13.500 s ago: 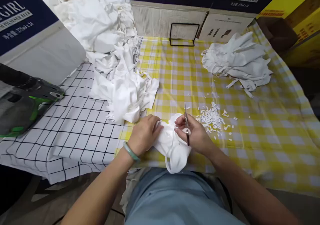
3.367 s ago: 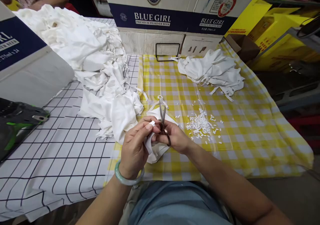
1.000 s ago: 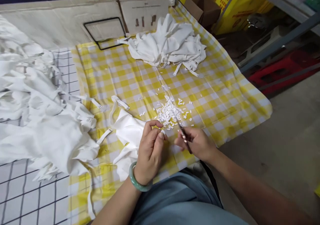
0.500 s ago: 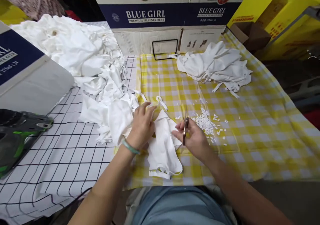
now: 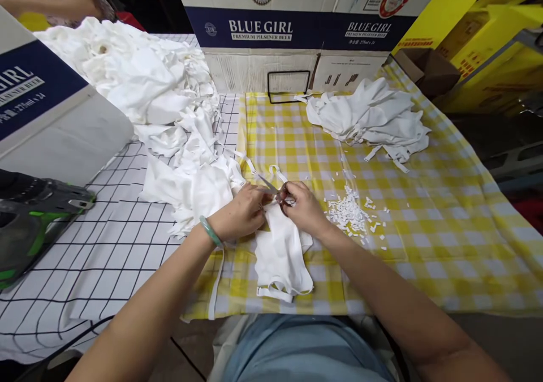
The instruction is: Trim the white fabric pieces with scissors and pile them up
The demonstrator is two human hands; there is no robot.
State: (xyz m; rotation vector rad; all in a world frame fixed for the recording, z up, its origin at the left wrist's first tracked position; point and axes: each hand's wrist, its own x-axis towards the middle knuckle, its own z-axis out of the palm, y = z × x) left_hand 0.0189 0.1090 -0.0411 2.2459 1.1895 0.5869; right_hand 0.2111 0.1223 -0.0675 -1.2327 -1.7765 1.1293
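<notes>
A white garment with thin straps [image 5: 282, 252] lies on the yellow checked cloth in front of me, its hooked strap end toward my body. My left hand [image 5: 244, 209], with a green bangle at the wrist, pinches the garment's strap near its upper end. A loose white strap [image 5: 215, 288] hangs down below that wrist. In my right hand [image 5: 303, 206] is a pair of small scissors [image 5: 268, 185], its blades pointing up and left over the pinched strap. Fingers hide the exact spot between the blades. To the right lies a scatter of small white snippets [image 5: 350, 209].
A big heap of white garments [image 5: 139, 76] covers the left. A smaller pile [image 5: 369, 116] lies at the back right. Beer cartons [image 5: 271, 28] stand behind and at the left [image 5: 51, 104]. A power drill [image 5: 38, 218] rests at the left edge. Another person's arm [image 5: 63, 3] shows behind.
My right hand has brought the scissors left, up to my left hand. The left hand has closed from spread fingers to a pinch on the strap. A loose strap now hangs by the left wrist.
</notes>
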